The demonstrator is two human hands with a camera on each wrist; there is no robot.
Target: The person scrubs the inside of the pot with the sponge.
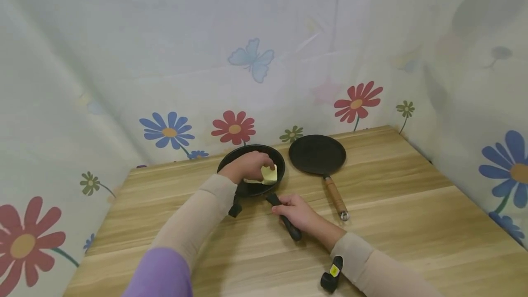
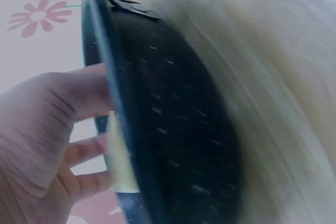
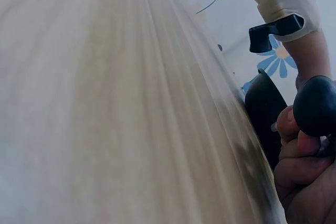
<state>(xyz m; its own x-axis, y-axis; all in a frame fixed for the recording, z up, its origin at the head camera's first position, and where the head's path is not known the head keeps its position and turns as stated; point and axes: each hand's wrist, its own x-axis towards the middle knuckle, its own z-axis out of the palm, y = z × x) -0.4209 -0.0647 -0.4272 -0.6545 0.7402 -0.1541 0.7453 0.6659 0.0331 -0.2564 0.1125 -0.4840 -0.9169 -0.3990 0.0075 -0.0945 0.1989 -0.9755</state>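
Observation:
In the head view, a black frying pan (image 1: 250, 190) is at the back left of the table. My left hand (image 1: 249, 165) reaches into it, its fingers holding a pale yellow block that looks like a sponge (image 1: 270, 176) against the inside. The left wrist view has the pan's speckled dark underside (image 2: 184, 124) nearest the camera, with the fingers and part of the sponge (image 2: 122, 163) behind the rim. My right hand (image 1: 298, 213) grips the pan's black handle (image 1: 293, 230). In the right wrist view, curled fingers (image 3: 302, 171) wrap round that handle, whose rounded end (image 3: 317, 106) faces the camera.
A flat black griddle pan (image 1: 317, 153) with a wooden handle (image 1: 336, 197) lies right of the frying pan. The wood-grain table (image 1: 392, 205) backs onto a flower-printed curtain (image 1: 198, 81). Black camera mounts (image 1: 331, 276) stick out from the wrists.

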